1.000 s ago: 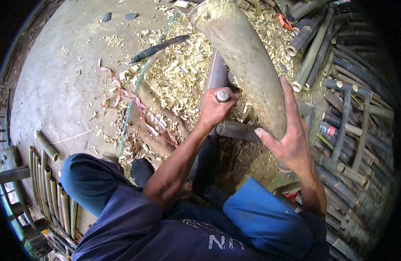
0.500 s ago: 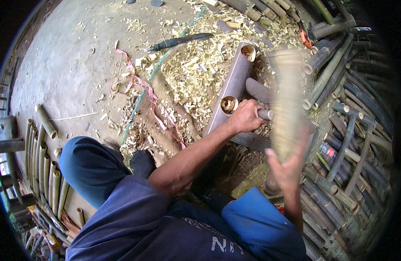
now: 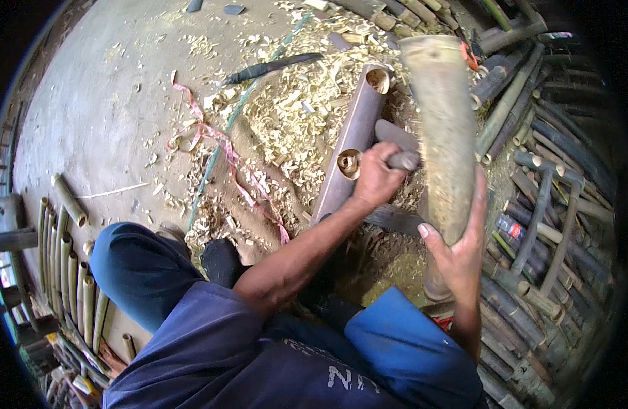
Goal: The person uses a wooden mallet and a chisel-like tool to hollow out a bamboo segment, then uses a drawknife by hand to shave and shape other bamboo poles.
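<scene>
My right hand (image 3: 457,252) grips the lower part of a thick greenish-tan bamboo section (image 3: 440,129), which stands tilted with its cut end pointing away from me. My left hand (image 3: 377,178) is closed round the handle of a chopping knife (image 3: 396,136); its dark blade lies against the left side of the bamboo. Just left of that hand, a brown split bamboo half (image 3: 358,129) with open nodes rests on the ground. My blue-clad knees frame the bottom of the view.
Pale shavings (image 3: 293,116) cover the concrete floor. A second dark knife (image 3: 273,66), a pink ribbon (image 3: 215,146) and a green cord (image 3: 222,146) lie among them. Dark bamboo poles (image 3: 545,204) are stacked at right, thin canes (image 3: 62,273) at left. Another blade (image 3: 396,219) lies under my arm.
The bamboo section has swung from leaning over the middle to standing more upright at the right. My left hand with the knife has shifted right, up against it.
</scene>
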Tool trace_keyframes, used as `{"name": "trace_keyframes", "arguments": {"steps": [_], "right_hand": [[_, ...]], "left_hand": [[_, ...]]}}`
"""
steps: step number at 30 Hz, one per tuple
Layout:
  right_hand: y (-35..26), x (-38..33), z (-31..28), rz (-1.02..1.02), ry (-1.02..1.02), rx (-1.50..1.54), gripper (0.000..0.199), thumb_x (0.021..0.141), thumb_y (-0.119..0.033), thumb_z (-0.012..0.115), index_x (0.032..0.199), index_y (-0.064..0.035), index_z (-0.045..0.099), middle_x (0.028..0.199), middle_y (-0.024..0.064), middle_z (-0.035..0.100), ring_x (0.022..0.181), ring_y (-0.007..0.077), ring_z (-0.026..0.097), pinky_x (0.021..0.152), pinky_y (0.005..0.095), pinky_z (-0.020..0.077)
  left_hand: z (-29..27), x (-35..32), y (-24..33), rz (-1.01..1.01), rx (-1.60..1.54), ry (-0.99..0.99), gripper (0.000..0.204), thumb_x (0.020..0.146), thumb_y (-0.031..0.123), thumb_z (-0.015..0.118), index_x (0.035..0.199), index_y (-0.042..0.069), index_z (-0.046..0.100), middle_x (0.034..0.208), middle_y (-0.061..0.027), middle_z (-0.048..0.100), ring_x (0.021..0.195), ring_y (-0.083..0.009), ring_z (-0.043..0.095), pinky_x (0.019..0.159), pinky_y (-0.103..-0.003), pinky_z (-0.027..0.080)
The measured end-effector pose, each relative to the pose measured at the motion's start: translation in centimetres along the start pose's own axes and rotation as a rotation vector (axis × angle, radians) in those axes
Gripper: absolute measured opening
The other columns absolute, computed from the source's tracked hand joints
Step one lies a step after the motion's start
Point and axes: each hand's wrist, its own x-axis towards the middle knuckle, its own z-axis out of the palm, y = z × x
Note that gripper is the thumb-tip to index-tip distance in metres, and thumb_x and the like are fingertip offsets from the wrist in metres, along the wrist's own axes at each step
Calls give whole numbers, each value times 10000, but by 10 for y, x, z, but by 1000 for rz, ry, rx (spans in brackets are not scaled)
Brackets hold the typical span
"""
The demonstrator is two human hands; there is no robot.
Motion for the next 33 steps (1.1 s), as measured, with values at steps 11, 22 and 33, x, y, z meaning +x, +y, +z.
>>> {"name": "trace_keyframes", "arguments": {"steps": [11, 22, 33], "right_hand": [[31, -32, 2, 177, 19, 59, 1062, 715, -74, 756, 1592, -33, 158, 1511, 252, 416, 1373, 360, 452, 1145, 432, 362], [57, -44, 39, 154, 140, 154, 998, 777, -77, 756, 1571, 21, 160, 1558, 271, 335, 1444, 385, 353, 1196, 435, 272], [94, -121, 53, 473, 338, 332, 1021, 804, -184, 776, 1557, 81, 139, 1515, 305, 375, 1408, 388, 399, 1174, 443, 294]], "left_hand": [[-8, -4, 12, -113, 217, -399, 219, 684, 204, 775, 725, 0, 706, 713, -249, 662, 687, -394, 694, 647, -469, 547], [-10, 13, -2, 66, 388, -623, 265, 689, 209, 761, 823, -16, 724, 776, -273, 667, 775, -416, 685, 708, -458, 548], [10, 96, 7, -455, -34, -733, 273, 843, 329, 766, 849, 57, 738, 690, -11, 633, 562, -84, 494, 541, -255, 397]]}}
